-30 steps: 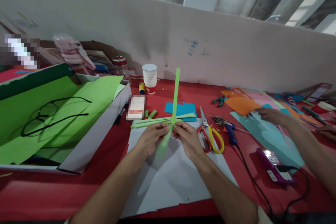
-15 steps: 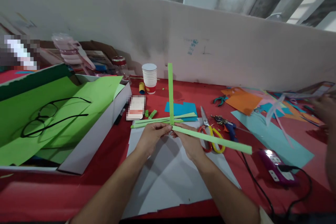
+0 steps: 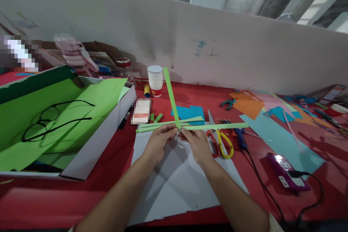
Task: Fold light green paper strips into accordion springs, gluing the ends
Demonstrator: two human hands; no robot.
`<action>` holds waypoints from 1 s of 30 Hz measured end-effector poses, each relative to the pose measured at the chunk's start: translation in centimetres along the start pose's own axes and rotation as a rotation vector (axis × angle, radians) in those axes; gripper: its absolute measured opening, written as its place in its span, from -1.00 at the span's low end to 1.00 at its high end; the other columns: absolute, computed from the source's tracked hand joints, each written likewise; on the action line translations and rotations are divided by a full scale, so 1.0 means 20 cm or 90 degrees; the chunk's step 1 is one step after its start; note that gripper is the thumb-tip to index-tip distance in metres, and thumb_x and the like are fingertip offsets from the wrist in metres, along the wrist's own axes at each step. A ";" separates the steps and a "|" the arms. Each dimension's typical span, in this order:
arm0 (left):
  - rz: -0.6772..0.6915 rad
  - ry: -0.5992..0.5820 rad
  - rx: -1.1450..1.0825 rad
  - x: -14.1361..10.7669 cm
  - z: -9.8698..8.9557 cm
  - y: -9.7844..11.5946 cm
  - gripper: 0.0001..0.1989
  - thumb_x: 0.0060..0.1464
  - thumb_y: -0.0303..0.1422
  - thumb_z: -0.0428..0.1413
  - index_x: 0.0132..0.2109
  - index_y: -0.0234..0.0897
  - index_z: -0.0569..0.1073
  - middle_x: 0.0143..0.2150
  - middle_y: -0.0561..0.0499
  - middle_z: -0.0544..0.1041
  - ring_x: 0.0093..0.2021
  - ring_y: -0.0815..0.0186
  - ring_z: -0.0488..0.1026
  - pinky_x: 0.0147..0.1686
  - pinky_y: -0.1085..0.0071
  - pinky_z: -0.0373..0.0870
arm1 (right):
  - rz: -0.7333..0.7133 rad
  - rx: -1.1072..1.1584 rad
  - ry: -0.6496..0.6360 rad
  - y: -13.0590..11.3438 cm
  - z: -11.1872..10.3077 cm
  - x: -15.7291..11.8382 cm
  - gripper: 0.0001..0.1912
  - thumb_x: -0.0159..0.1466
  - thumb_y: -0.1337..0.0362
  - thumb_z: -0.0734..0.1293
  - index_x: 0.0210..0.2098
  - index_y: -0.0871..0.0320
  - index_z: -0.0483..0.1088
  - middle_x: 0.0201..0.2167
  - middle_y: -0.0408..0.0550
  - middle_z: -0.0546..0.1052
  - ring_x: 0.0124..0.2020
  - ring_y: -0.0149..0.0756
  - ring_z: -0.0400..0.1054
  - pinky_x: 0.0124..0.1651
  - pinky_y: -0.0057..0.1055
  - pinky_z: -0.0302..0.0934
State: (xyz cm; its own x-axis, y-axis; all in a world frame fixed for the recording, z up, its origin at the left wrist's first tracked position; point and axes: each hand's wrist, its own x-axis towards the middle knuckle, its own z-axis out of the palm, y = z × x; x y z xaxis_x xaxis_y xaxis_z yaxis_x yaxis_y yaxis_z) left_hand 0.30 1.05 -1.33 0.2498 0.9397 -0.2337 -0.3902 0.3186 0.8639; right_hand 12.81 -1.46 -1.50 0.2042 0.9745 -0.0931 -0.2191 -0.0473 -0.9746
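Note:
My left hand (image 3: 160,141) and my right hand (image 3: 196,143) meet over the white paper (image 3: 174,185), both closed in a pinch. Between their fingertips are the joined ends of two green paper strips. One strip (image 3: 171,94) rises up and leans left; the other strip (image 3: 220,127) runs out level to the right, across the scissors. More pale green strips (image 3: 163,125) lie just beyond my fingers, partly over blue paper (image 3: 190,112). Red-and-yellow-handled scissors (image 3: 225,145) rest right of my right hand. Small folded green pieces (image 3: 158,117) sit beyond my left hand.
On the left, a box (image 3: 100,134) holds green sheets and black glasses (image 3: 49,119). Stacked paper cups (image 3: 155,81) stand at the back. To the right are a blue glue gun (image 3: 240,138), a corded purple device (image 3: 288,174), pliers (image 3: 227,104) and coloured paper (image 3: 248,105).
The upright strip has tipped left, and the other strip has swung up from a downward slant to nearly level. Another person's hand at the far right has left the view.

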 end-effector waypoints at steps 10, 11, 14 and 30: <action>0.029 0.003 0.030 0.01 -0.02 0.01 -0.86 -0.23 -0.34 0.29 -0.46 -0.30 0.54 -0.48 0.03 0.50 -0.46 0.40 0.35 -0.37 0.45 0.27 | 0.025 0.030 -0.001 -0.02 0.01 -0.01 -0.81 0.00 0.21 0.43 -0.47 0.21 0.46 -0.57 -0.12 0.50 -0.50 -0.38 0.36 -0.40 -0.44 0.25; 0.024 -0.003 0.029 0.01 -0.02 0.01 -0.86 -0.23 -0.34 0.29 -0.46 -0.30 0.54 -0.48 0.03 0.50 -0.46 0.41 0.35 -0.37 0.45 0.27 | 0.032 0.036 -0.004 -0.02 0.01 -0.01 -0.81 -0.01 0.20 0.43 -0.49 0.21 0.45 -0.57 -0.12 0.49 -0.50 -0.38 0.36 -0.39 -0.44 0.24; 0.001 -0.029 0.016 0.00 -0.02 0.02 -0.87 -0.24 -0.36 0.29 -0.45 -0.30 0.55 -0.48 0.04 0.50 -0.47 0.42 0.36 -0.37 0.45 0.27 | 0.045 0.050 -0.015 -0.02 0.00 0.00 -0.81 0.00 0.19 0.43 -0.49 0.21 0.44 -0.57 -0.14 0.49 -0.50 -0.40 0.35 -0.39 -0.45 0.21; -0.035 -0.025 0.009 0.00 -0.01 0.05 -0.87 -0.31 -0.44 0.30 -0.47 -0.33 0.55 -0.49 0.02 0.50 -0.53 0.45 0.32 -0.45 0.48 0.28 | 0.051 0.045 -0.031 -0.02 0.00 -0.01 -0.79 0.07 0.17 0.36 -0.56 0.19 0.39 -0.62 -0.18 0.46 -0.60 -0.46 0.30 -0.50 -0.49 0.10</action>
State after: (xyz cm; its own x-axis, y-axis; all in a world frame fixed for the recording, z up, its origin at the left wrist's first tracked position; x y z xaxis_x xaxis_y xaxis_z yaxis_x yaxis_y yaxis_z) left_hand -0.32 1.42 -0.64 0.3058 0.9150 -0.2633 -0.3626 0.3676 0.8564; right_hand 12.91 -1.57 -1.10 0.1365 0.9778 -0.1590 -0.3007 -0.1121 -0.9471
